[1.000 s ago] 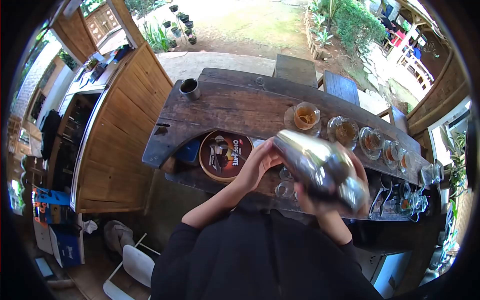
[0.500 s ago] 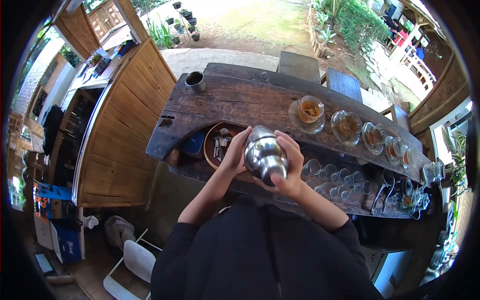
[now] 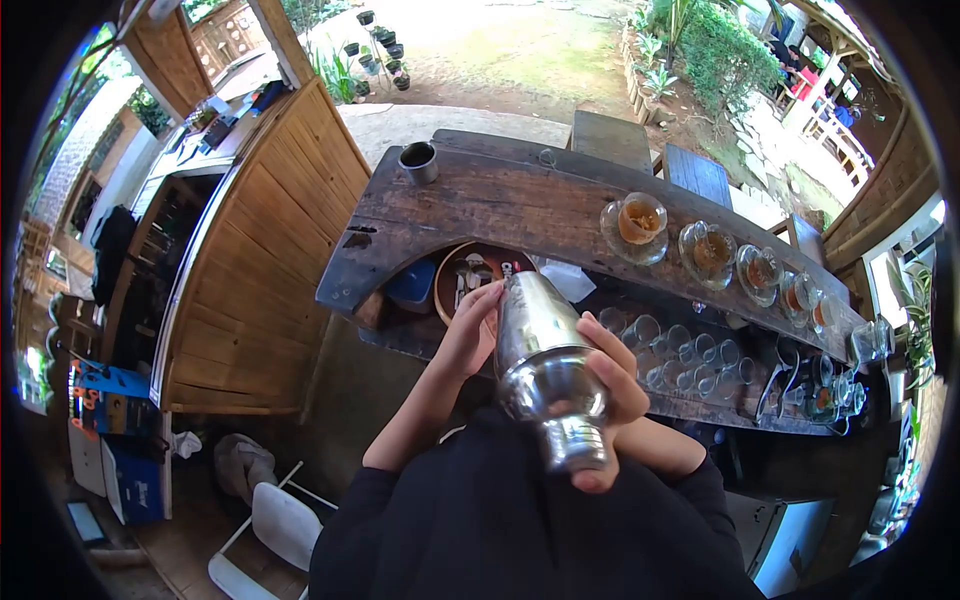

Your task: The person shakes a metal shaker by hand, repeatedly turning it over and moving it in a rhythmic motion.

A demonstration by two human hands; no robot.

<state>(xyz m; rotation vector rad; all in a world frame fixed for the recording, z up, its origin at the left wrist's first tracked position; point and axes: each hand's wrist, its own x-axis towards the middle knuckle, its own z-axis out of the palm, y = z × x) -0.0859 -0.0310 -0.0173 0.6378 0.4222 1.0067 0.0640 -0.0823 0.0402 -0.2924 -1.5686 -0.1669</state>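
A shiny steel cocktail shaker (image 3: 548, 350) is gripped between both my hands, tilted, with its capped end low and toward my chest. My left hand (image 3: 472, 335) presses along the side of the shaker's body near its base. Around the shoulder and cap curls my right hand (image 3: 612, 385), its fingers on the metal. Beyond the shaker stands the dark wooden counter (image 3: 500, 200). On the shelf under it, just past my left hand, lies a round wooden tray (image 3: 442, 285) with spoons and other utensils.
Glass cups of amber drink (image 3: 641, 218) on saucers line the counter's right side. A metal cup (image 3: 419, 163) stands at its far left. Several upturned glasses (image 3: 690, 355) fill the lower shelf. A wooden cabinet (image 3: 250, 260) is at left, a white chair (image 3: 285, 525) behind it.
The shaker has swung from pointing away to a steeper tilt, its cap moving down toward my chest and more of its body showing. Both hands stay on it. The camera view has shifted slightly.
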